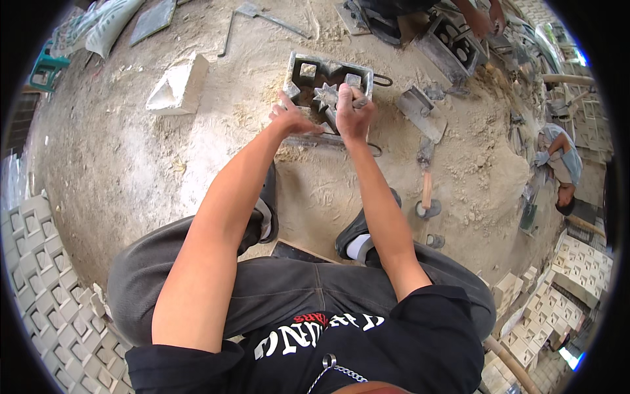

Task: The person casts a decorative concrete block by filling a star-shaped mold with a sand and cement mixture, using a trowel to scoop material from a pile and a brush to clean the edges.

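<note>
A grey metal mould box [329, 68] with a star-shaped piece [326, 92] and blocky inserts inside lies on the sandy ground in front of me. It has wire loop handles at its right side. My left hand [293, 119] rests at its near left corner, fingers spread, thumb and fingers apart. My right hand [354, 117] is closed in a fist over the right part of the mould, thumb up. A short grey end shows by its fingers, but I cannot make out what it holds. A flat-bladed trowel [423, 115] lies just right of the mould.
A pale cast block [178, 87] sits to the left. A wooden-handled hammer [427, 200] stands on the right. Another person's hands [482, 23] work at a second mould [449, 46], far right. Stacked patterned blocks [46, 262] line the left; a person [561, 161] crouches far right.
</note>
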### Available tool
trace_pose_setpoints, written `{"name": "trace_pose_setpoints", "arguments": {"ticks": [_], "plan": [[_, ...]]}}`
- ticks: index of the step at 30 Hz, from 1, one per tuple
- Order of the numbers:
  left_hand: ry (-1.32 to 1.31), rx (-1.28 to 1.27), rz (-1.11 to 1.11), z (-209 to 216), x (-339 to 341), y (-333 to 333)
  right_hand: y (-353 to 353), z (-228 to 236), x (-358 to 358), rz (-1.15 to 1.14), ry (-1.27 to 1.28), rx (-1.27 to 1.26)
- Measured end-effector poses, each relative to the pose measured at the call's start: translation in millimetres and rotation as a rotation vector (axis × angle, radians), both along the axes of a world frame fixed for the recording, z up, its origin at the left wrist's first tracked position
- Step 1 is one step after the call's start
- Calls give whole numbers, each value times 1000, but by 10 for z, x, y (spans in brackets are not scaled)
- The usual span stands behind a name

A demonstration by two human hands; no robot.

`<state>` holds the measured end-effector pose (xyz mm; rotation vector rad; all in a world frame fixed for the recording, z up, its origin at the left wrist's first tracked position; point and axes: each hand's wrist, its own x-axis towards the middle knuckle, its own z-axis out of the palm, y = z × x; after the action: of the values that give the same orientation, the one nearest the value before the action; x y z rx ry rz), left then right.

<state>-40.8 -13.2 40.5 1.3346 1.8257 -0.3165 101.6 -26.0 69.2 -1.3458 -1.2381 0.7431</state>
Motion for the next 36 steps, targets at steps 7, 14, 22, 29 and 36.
{"name": "trace_pose_setpoints", "arguments": {"ticks": [7,14,22,29,36], "plan": [[22,-3,5,-12,-3,-26,70,-41,0,50,101,-87],[6,-42,-28,-13,3,49,125,-224,66,146,24,-127],[11,-28,-63,-278,-120,60,-15,-90,-52,79,228,-209],[-20,-34,71,-103,-84,1,108,531,212,-38,369,-83],[64,480,230,-153,262,-296,-12,908,449,-321,391,45]]}}
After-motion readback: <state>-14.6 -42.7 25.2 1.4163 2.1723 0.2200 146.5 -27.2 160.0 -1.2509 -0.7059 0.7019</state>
